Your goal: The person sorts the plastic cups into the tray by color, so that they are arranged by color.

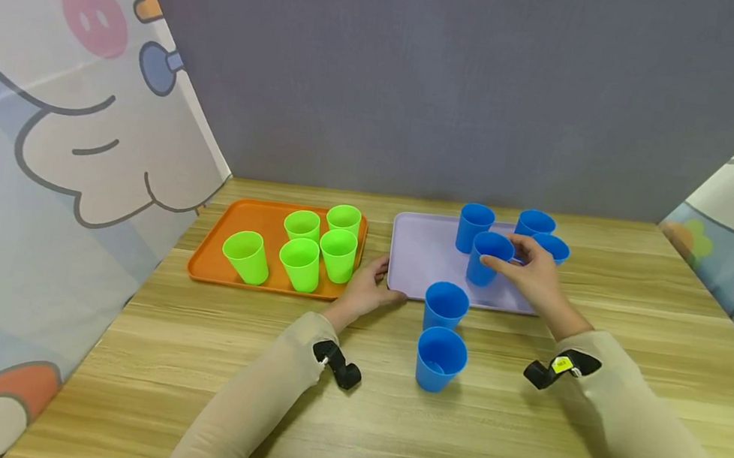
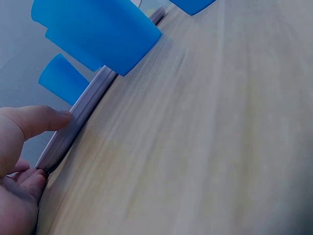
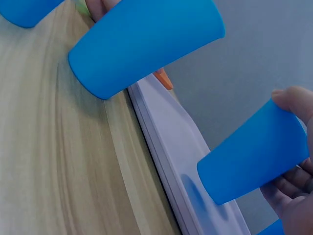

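Observation:
My right hand grips a blue cup by its upper part, thumb on one side and fingers on the other. That cup is upright over the lilac tray; the right wrist view shows the cup with its base close over the tray surface. At the tray's front left corner, my left hand holds the edge, its thumb along the front wall and fingers at the side. Three more blue cups, one of them a cup at the back, stand around the right hand, partly hidden by it.
Two blue cups stand on the wooden table before the lilac tray, a rear cup and a front cup. To the left, an orange tray bears several green cups. A grey panel rises behind the table.

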`<state>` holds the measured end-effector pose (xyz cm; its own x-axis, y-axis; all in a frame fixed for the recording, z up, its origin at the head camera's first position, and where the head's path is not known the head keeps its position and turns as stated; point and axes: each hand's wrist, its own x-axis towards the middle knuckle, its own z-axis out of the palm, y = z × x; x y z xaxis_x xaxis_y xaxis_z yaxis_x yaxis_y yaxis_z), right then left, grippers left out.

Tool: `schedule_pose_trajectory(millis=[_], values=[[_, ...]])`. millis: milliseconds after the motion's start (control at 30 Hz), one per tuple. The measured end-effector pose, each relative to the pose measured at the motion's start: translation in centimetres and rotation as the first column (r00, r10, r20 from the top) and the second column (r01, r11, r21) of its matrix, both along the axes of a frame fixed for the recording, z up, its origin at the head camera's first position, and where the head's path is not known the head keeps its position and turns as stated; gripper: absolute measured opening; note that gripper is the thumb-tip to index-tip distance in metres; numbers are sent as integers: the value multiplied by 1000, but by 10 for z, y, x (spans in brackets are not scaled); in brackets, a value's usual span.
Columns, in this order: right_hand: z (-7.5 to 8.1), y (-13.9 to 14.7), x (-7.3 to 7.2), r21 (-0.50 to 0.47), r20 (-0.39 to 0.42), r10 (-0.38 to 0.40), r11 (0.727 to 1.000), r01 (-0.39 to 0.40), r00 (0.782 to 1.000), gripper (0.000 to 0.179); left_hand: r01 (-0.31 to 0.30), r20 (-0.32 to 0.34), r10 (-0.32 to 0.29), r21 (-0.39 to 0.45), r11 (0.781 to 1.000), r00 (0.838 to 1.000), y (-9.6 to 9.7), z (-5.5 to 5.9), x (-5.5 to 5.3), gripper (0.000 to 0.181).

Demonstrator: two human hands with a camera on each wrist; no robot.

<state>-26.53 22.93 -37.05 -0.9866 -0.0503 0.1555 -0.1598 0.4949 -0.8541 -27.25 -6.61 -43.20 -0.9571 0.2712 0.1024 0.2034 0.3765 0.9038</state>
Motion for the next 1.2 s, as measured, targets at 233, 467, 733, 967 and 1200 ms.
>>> schedule_pose_trajectory(millis=[233,467,733,967,1200], values=[[-5,-3,-7,-20,45,-26,999,27,999,76,0,0,0,-2,1000,1000,0,0,0,79],[-9,-2,-9,-8,72,-41,999,42,997,79,2,-3,-2,1,1000,1000,0,0,1,79],[-13,-2,-12,-29,78,-39,999,41,996,80,3,-10,-3,-5,1000,1000,0,1,0,79],[-14,-3,-12,-43,84,-40,998,44,996,82,2,-10,-2,1,1000,1000,0,0,0,79],[-16,-4,-12,-61,69,-39,997,43,997,88,0,-7,0,-2,1000,1000,0,1,1,78]])
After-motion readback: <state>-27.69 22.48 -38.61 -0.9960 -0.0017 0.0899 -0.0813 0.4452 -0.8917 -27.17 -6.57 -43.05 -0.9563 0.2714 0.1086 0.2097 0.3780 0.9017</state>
